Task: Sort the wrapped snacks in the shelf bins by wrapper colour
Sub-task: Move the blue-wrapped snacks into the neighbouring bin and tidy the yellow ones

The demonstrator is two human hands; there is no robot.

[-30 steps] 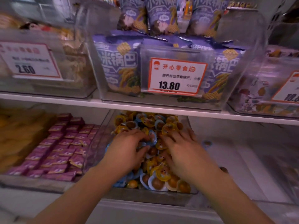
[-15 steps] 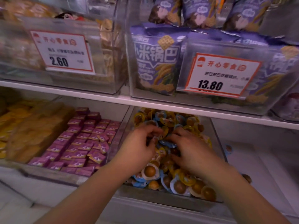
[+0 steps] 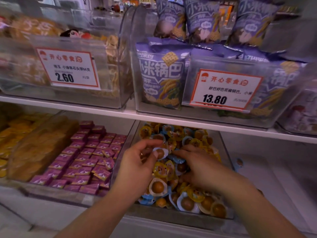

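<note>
A clear bin [image 3: 227,152] on the lower shelf holds a heap of round snacks in blue and yellow wrappers [image 3: 188,200]. My left hand [image 3: 137,165] is raised over the heap and pinches a blue-wrapped snack [image 3: 160,152] between thumb and fingers. My right hand [image 3: 200,167] lies palm down in the heap, its fingers curled among blue wrappers; what they hold is hidden. Both forearms reach in from the bottom of the view.
Left of that bin sits a bin of purple wrapped squares [image 3: 85,160], then yellow packs [image 3: 15,134]. To the right a bin [image 3: 274,177] holds one blue snack [image 3: 239,163]. Above, the shelf edge [image 3: 154,117] carries bins with price tags [image 3: 68,69] and purple bags [image 3: 161,78].
My left hand has lifted a blue-wrapped snack out of the heap. My right hand has stayed in the heap. The camera has shifted, so the shelf sits further right in view.
</note>
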